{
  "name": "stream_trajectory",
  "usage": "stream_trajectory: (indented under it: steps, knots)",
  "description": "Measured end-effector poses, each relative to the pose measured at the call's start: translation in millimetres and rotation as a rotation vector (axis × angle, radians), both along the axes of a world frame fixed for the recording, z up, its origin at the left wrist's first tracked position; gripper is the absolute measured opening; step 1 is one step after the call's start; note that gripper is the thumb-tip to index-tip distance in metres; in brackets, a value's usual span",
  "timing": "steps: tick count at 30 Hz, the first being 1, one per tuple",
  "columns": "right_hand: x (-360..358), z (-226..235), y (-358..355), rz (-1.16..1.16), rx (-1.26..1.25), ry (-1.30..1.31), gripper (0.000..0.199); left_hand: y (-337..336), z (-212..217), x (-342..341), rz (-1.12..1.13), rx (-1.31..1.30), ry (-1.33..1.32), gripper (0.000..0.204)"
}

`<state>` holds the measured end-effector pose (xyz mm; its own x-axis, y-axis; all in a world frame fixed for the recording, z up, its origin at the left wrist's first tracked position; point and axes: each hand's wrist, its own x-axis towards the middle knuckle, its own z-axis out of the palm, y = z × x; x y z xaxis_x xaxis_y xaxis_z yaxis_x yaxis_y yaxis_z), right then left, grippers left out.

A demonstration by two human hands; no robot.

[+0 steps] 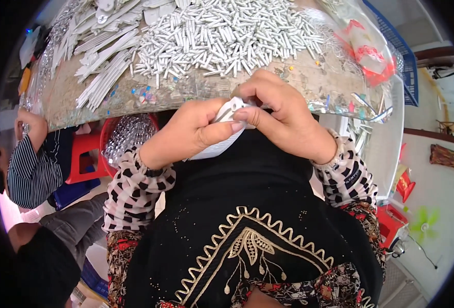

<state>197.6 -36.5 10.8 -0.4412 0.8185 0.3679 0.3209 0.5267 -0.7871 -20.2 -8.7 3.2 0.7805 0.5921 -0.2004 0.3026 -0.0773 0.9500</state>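
Observation:
Just past the table's near edge, above my lap, both hands hold a stack of white slats (223, 146) with a rounded, holed end. My left hand (186, 132) is closed round its left side, with the thumb pressed along the top. From the right, my right hand (291, 117) pinches the holed end between thumb and bent fingers. Whether a small part is also in that pinch is hidden. Ahead on the table lies a wide heap of short white rods (227, 38). Similar long white slats (106, 72) lie in loose bundles left of the heap.
The worn table (186, 91) has coloured scraps along its edge. A red basket (105, 146) of shiny silver pieces stands at left, near another person's striped sleeve (26, 167). On the right are a red-and-white plastic bag (369, 59), a blue crate (404, 56) and a white bin (393, 149).

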Motion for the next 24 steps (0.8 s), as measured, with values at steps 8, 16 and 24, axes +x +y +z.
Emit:
stream_trajectory:
  steps: [8, 16, 24]
  knots:
    - [10, -18, -10, -0.102, -0.124, 0.043, 0.013, -14, -22, 8, 0.05, -0.13, 0.008, 0.03]
    - [13, -27, -3, -0.126, -0.145, 0.056, 0.012, -7, -23, 9, 0.086, -0.188, 0.109, 0.031]
    - [54, -41, 35, -0.301, -0.451, 0.039, 0.025, -7, -39, 0, 0.176, -0.245, 0.153, 0.032]
